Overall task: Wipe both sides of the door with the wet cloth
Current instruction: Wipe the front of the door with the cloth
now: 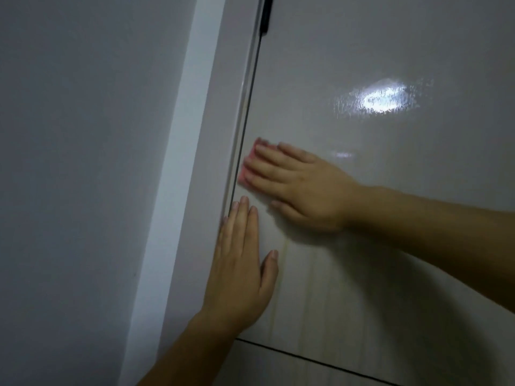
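A pale glossy door (pixel 376 190) fills the right of the head view, with a wet smeared patch shining near its upper middle. My right hand (pixel 301 185) lies flat on the door with straight fingers and presses a pink cloth (pixel 250 160) against it, close to the door's left edge. Most of the cloth is hidden under the fingers. My left hand (pixel 242 268) rests flat on the door just below, fingers straight and pointing up along the edge, holding nothing.
A dark gap and a black hinge (pixel 266 15) run along the door's left edge. Left of it stand the pale door frame (pixel 192 162) and a grey wall (pixel 83 162). A dark seam (pixel 320 363) crosses the door near the bottom.
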Tool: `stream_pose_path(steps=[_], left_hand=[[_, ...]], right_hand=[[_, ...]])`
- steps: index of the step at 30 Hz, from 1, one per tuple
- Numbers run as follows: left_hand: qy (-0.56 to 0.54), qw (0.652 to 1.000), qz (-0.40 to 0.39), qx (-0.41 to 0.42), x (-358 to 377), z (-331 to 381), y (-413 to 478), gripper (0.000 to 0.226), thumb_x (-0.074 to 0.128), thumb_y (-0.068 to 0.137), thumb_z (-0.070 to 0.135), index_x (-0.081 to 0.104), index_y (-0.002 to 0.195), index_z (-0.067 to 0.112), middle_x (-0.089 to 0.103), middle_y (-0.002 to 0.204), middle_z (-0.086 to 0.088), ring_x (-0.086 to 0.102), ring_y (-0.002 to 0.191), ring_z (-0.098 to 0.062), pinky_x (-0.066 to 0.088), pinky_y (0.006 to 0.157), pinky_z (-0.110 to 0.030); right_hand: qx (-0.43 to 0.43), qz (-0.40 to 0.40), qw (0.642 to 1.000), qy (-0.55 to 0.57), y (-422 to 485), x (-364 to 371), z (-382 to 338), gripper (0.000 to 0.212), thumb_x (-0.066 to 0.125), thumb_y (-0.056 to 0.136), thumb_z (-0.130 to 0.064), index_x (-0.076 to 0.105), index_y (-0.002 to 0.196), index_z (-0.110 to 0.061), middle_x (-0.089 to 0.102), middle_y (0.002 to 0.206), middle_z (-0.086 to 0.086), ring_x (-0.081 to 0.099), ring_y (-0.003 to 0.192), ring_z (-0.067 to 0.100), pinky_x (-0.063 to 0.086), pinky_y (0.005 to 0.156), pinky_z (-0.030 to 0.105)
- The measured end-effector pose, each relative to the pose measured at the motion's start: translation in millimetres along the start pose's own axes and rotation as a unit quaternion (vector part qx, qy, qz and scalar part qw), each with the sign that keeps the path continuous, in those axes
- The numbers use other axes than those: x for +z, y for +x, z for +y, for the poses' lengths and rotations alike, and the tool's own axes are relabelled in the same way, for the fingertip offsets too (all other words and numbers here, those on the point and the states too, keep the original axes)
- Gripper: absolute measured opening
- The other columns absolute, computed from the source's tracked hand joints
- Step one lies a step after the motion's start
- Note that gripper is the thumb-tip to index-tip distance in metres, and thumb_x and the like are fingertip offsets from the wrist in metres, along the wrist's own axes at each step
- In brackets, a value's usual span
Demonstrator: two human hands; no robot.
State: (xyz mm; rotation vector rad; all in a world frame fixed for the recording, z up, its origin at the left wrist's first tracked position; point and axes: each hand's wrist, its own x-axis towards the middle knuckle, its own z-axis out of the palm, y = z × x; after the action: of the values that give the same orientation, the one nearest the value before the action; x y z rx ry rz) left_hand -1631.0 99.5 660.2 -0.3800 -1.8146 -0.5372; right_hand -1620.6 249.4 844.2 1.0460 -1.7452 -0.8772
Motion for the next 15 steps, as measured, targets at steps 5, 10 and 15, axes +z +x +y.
stream_pose_path(steps=[5, 10, 15], left_hand=[[0.015, 1.0, -0.003, 0.014, 0.5, 0.6, -3.7, 0.075, 0.029, 0.102, 0.047, -0.006, 0.162, 0.019, -0.017, 0.17, 0.003, -0.015, 0.156, -0.014, -0.01, 0.125, -0.03], [0.039, 0.999, -0.012, 0.018, 0.4, 0.2, -3.8, 0.074, 0.03, 0.103, 0.046, -0.003, 0.163, 0.016, -0.016, 0.17, -0.002, -0.014, 0.157, -0.018, -0.009, 0.126, -0.033], [0.043, 0.999, -0.018, 0.019, -1.2, 2.0, -5.7, 0.075, 0.03, 0.103, 0.047, -0.006, 0.162, 0.018, -0.02, 0.169, 0.0, -0.018, 0.156, -0.016, -0.011, 0.125, -0.031]], right_hand=[[0.107, 0.016, 0.994, -0.008, 4.3, -12.5, 41.2, 0.063, 0.01, 0.104, -0.051, 0.003, 0.162, -0.027, 0.003, 0.171, 0.003, -0.006, 0.158, 0.023, -0.006, 0.127, 0.042], [0.08, 0.021, 0.996, -0.029, -21.2, 8.7, -3.6, 0.066, 0.019, 0.105, -0.051, 0.01, 0.164, -0.021, 0.005, 0.17, 0.008, -0.003, 0.158, 0.028, 0.0, 0.128, 0.048], [0.076, 0.011, 0.997, -0.032, -60.0, 12.5, 3.5, 0.062, 0.02, 0.106, -0.048, 0.012, 0.162, -0.023, 0.01, 0.17, 0.006, 0.002, 0.158, 0.026, 0.003, 0.128, 0.047]])
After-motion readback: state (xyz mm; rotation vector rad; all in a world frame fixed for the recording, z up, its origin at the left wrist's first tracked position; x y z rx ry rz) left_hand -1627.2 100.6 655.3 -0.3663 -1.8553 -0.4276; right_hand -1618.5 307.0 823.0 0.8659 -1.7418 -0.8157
